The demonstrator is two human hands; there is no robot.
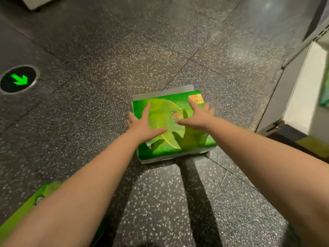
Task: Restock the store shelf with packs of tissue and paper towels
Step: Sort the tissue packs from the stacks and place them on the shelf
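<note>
A green pack of tissue [167, 139] lies flat on the speckled floor in the middle of the head view. My left hand [142, 123] hovers over its left side with fingers spread apart, casting a shadow on the wrapper. My right hand [197, 116] is over the pack's right side, fingers also spread, thumb pointing inward. Neither hand grips the pack; whether the fingertips touch it is unclear. A second green pack [28, 207] shows at the lower left, partly hidden behind my left forearm.
The white base of a store shelf [299, 97] stands at the right edge, with a green item [324, 90] on it. A round floor light with a green arrow [18, 79] sits at the left. A pale object's corner [37, 2] shows at top left.
</note>
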